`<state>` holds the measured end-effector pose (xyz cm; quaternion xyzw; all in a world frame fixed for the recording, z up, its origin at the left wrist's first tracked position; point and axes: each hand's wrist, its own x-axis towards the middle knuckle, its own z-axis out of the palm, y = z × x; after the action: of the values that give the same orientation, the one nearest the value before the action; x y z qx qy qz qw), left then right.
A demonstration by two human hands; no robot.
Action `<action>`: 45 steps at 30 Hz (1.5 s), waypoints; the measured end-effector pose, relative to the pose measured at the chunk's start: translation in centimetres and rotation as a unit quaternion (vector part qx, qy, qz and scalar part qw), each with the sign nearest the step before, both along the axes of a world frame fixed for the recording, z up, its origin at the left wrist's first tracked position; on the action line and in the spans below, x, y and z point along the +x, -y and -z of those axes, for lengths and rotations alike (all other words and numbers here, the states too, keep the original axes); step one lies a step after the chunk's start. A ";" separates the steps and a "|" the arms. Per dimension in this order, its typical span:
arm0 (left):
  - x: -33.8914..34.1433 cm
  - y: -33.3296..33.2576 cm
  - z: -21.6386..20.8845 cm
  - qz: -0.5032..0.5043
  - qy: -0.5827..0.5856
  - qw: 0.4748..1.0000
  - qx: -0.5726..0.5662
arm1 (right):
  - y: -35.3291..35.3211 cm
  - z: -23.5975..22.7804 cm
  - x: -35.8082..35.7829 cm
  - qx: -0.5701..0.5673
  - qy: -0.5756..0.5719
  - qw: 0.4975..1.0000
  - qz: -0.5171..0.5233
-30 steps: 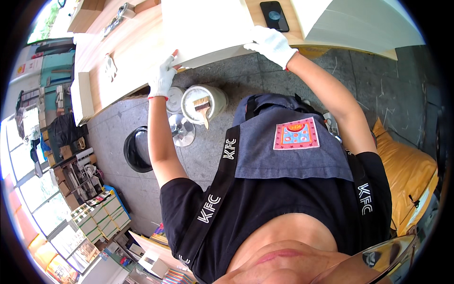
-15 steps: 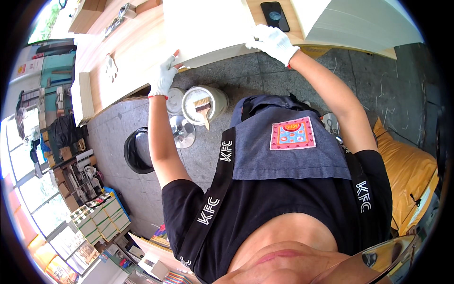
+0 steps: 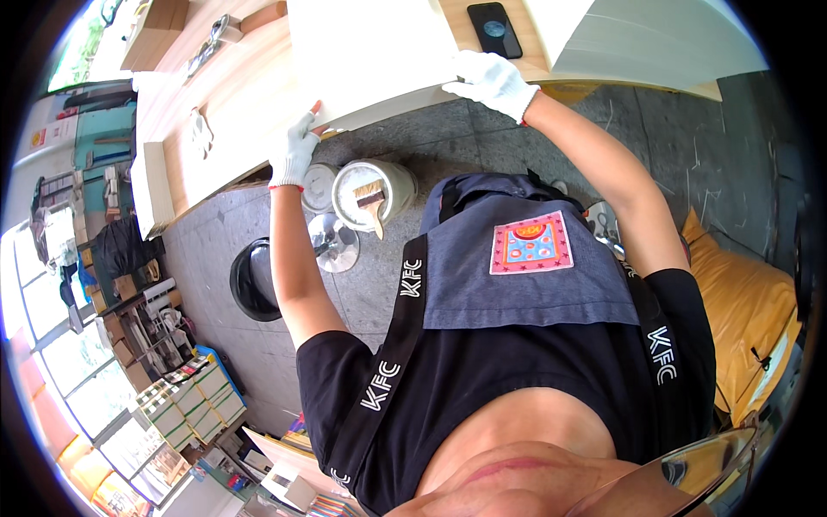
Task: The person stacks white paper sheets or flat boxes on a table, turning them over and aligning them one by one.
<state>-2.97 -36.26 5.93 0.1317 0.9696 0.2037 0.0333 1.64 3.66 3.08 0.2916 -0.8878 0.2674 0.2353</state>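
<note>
A wide white board (image 3: 379, 60) lies flat on the wooden workbench, its near edge towards me. My left hand (image 3: 295, 155), in a white knitted glove with bare fingertips, grips the board's near left corner. At the near right corner, my right hand (image 3: 495, 84) in a matching glove has its fingers closed on the edge; the undersides of both grips are hidden. A black phone (image 3: 494, 31) rests on the bench just beyond my right hand.
On the bench's left (image 3: 250, 108) are a pale glove-like item (image 3: 202, 133) and a metal tool (image 3: 226, 33). Below the edge stand a white bucket (image 3: 398, 194) with a paintbrush (image 3: 371, 207) on its lid, and a black round stool (image 3: 256, 280). A yellow bag (image 3: 736, 319) sits at right.
Both hands keep their hold at the board's near corners. The whole view has shifted slightly; nothing has been let go or picked up.
</note>
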 end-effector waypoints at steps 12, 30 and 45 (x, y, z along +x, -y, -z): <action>0.1 -0.7 -0.6 -0.029 0.130 0.976 0.170 | 0.0 1.0 0.0 0.005 0.002 1.000 0.002; 0.4 -6.3 -8.8 0.047 -0.036 0.965 -0.256 | -1.4 -0.2 6.3 0.022 0.038 0.998 0.047; 4.6 -45.4 -25.5 0.465 -0.381 0.794 0.087 | -40.5 -25.6 14.9 -0.412 0.053 0.798 0.437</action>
<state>1.64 9.18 31.47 0.6361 0.7038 0.1801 -0.2599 16.58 44.20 28.69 -0.2665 -0.7381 0.4916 0.3776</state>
